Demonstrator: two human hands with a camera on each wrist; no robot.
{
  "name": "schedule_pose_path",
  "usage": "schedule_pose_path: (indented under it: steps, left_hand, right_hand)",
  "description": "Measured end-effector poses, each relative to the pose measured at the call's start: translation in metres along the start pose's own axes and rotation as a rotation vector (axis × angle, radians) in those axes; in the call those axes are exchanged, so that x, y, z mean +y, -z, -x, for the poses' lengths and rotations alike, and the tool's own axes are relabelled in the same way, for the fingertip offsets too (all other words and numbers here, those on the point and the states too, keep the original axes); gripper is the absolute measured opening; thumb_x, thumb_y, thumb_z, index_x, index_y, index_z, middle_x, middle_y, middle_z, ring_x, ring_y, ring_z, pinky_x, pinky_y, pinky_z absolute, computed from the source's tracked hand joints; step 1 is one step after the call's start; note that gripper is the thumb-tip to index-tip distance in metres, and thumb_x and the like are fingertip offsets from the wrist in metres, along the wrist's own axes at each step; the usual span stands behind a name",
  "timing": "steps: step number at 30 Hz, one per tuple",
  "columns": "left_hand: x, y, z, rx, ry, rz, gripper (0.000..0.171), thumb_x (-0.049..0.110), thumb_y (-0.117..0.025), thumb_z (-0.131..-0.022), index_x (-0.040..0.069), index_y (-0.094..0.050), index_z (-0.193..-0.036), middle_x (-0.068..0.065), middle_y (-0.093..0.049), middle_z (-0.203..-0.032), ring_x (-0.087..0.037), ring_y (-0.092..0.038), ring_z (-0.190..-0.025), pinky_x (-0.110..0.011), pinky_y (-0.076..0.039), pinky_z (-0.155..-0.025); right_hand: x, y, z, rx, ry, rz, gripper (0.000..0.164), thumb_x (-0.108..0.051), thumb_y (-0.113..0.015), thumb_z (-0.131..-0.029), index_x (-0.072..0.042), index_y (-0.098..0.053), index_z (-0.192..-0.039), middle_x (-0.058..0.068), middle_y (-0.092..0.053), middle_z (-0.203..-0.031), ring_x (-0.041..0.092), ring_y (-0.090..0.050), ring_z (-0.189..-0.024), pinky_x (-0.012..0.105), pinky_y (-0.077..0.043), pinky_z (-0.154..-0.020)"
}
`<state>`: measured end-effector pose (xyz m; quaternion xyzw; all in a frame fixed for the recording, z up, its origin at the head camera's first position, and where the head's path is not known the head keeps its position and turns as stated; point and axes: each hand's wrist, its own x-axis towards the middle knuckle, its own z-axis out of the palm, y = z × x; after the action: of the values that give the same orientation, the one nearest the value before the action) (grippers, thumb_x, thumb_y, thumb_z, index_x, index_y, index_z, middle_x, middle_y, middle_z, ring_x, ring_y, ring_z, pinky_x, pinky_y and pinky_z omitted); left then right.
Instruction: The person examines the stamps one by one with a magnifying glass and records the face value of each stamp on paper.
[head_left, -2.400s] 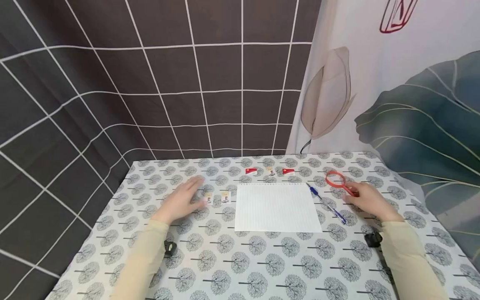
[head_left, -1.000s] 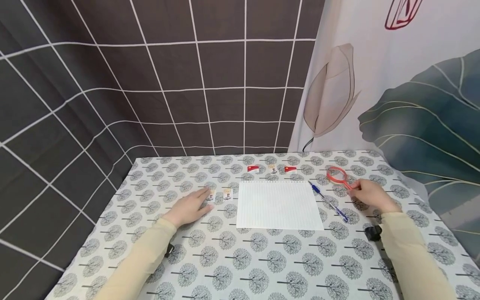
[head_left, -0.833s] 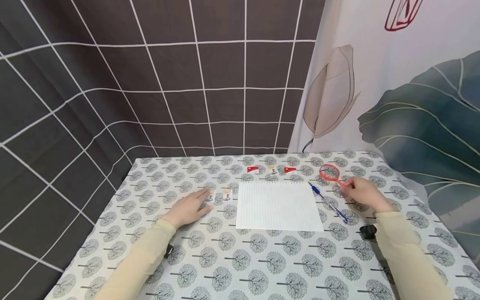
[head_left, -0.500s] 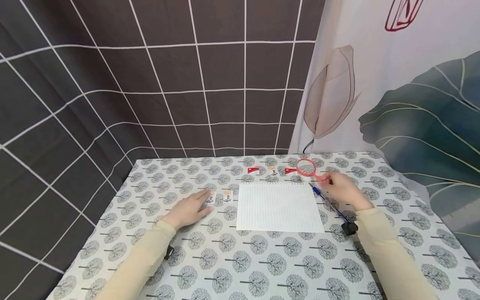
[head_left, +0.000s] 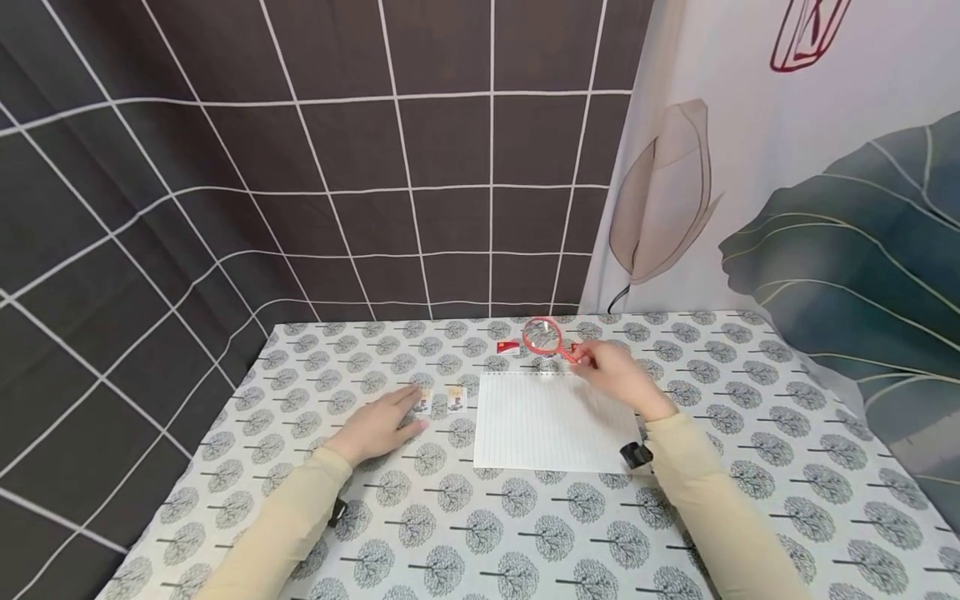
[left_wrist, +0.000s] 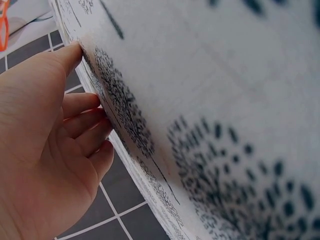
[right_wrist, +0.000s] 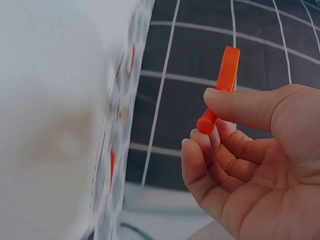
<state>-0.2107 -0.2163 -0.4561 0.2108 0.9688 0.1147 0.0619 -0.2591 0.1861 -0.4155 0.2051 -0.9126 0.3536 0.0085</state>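
**Right hand point(head_left: 617, 379) pinches a red magnifying glass point(head_left: 551, 342) above the far part of the table**

A dark hanging cloth point(head_left: 442, 142) with white grid lines fills the far side and the left. In front of it is a table covered with a tree-print tablecloth point(head_left: 570, 533). On the far right hangs a pale curtain point(head_left: 735, 150) printed with large leaves.

Two cream sleeves reach in from the near side, the left sleeve point(head_left: 281, 508) and the right sleeve point(head_left: 720, 508). A lined white sheet point(head_left: 551, 429) lies flat in the middle, the right forearm passing over its right edge.

The left hand point(head_left: 377, 427) rests on the cloth left of the sheet, fingers relaxed and grasping nothing. The right hand grasps the glass's handle between thumb and fingers; the right wrist view shows it clear of the table. Its round lens lies beyond the sheet's far edge.

A black device sits at each wrist, the left device point(head_left: 337, 511) and the right device point(head_left: 636, 455). Beyond the sheet, a red-and-white card point(head_left: 507, 347) lies just left of the lens. Two small picture cards lie left of the sheet: the left picture card point(head_left: 425, 402) is beside the left fingertips, contact uncertain, and the right picture card point(head_left: 457, 398) is nearer the sheet.
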Motion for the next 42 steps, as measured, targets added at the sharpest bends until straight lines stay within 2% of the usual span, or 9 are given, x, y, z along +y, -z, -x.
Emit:
schedule_pose_path:
  steps: [11, 28, 36, 42]
  left_hand:
    - [-0.002, -0.001, 0.000, -0.001, -0.001, 0.003, 0.069, 0.047, -0.057, -0.101, 0.000, -0.043, -0.151, -0.018, -0.038, -0.158, -0.039, -0.040, -0.142, -0.054, -0.034, -0.117]
    - [-0.001, 0.004, -0.002, 0.003, 0.006, 0.030, 0.070, 0.044, -0.058, -0.101, -0.002, -0.042, -0.151, -0.021, -0.037, -0.157, -0.042, -0.040, -0.141, -0.056, -0.034, -0.115]
    - [-0.003, 0.001, -0.003, 0.006, 0.010, 0.042, 0.068, 0.046, -0.058, -0.101, -0.001, -0.045, -0.149, -0.027, -0.039, -0.154, -0.046, -0.043, -0.138, -0.059, -0.039, -0.112]
    - [-0.006, -0.004, -0.002, 0.015, 0.029, 0.065, 0.072, 0.048, -0.059, -0.100, -0.001, -0.044, -0.150, -0.028, -0.041, -0.152, -0.045, -0.045, -0.136, -0.057, -0.039, -0.112]
  right_hand:
    - [-0.032, -0.035, -0.021, -0.028, 0.070, -0.009, 0.006, -0.006, -0.067, -0.094, -0.002, -0.064, -0.094, 0.002, -0.057, -0.080, 0.013, -0.049, -0.069, 0.024, -0.045, -0.061]
    - [-0.083, -0.082, -0.034, -0.074, 0.157, -0.056, 0.007, -0.010, -0.071, -0.094, -0.007, -0.066, -0.098, -0.002, -0.062, -0.084, 0.012, -0.056, -0.076, 0.026, -0.051, -0.069]
    - [-0.092, -0.100, -0.030, -0.155, 0.196, -0.098, 0.006, -0.003, -0.069, -0.092, -0.006, -0.067, -0.096, -0.002, -0.062, -0.085, 0.011, -0.055, -0.076, 0.022, -0.052, -0.070]
    - [-0.091, -0.111, -0.029, -0.171, 0.214, -0.083, 0.007, 0.000, -0.068, -0.091, -0.006, -0.066, -0.095, -0.002, -0.061, -0.084, 0.011, -0.055, -0.075, 0.024, -0.052, -0.070]
